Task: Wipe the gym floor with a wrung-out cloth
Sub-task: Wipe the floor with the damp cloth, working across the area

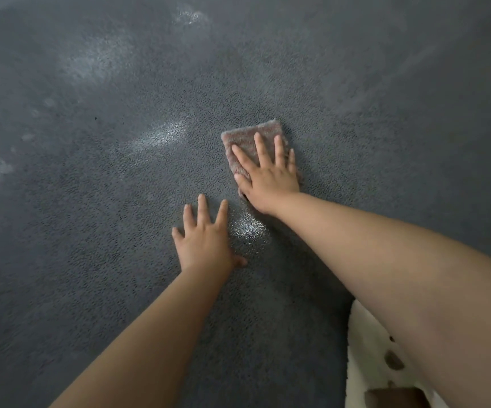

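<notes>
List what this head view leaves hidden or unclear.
- Cloth: its near part lies under the right hand, which presses it flat.
- Floor beneath the left hand: covered.
- White spotted fabric: cut off by the bottom edge and the right forearm.
- Far floor: blurred.

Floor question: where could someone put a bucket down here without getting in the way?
Bare floor stretches left of the left hand and beyond the cloth. It is crowded at centre, where the right hand presses the cloth, and at lower right by the spotted white fabric.
</notes>
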`<action>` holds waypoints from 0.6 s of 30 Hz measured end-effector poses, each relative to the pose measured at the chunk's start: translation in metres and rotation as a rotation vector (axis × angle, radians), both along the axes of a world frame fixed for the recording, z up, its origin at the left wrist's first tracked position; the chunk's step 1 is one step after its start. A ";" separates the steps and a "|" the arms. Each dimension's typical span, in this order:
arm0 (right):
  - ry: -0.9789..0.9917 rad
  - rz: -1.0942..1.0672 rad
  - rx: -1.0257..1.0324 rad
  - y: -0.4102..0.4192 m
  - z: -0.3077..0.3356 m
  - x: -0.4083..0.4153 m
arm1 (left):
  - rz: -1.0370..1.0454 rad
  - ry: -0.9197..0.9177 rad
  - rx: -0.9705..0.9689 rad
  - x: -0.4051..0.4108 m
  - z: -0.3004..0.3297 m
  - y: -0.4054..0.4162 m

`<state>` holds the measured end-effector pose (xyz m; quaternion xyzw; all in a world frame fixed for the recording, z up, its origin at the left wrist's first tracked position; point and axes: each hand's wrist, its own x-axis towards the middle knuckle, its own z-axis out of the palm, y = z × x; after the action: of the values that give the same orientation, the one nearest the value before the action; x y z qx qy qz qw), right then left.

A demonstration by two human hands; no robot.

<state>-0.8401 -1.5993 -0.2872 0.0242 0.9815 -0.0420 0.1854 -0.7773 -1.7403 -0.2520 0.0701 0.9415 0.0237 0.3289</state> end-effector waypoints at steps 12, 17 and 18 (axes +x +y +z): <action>0.000 -0.102 0.008 0.001 0.000 -0.072 | -0.042 -0.002 -0.034 -0.003 -0.001 -0.001; 0.070 -0.140 -0.002 0.014 -0.004 -0.077 | -0.040 0.004 -0.042 -0.001 -0.002 -0.002; 0.071 -0.166 0.007 0.021 -0.004 -0.077 | -0.041 0.001 -0.045 -0.001 -0.002 -0.001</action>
<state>-0.9174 -1.5787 -0.2913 0.1046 0.9822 -0.0545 0.1464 -0.7788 -1.7417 -0.2538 0.0820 0.9402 -0.0044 0.3305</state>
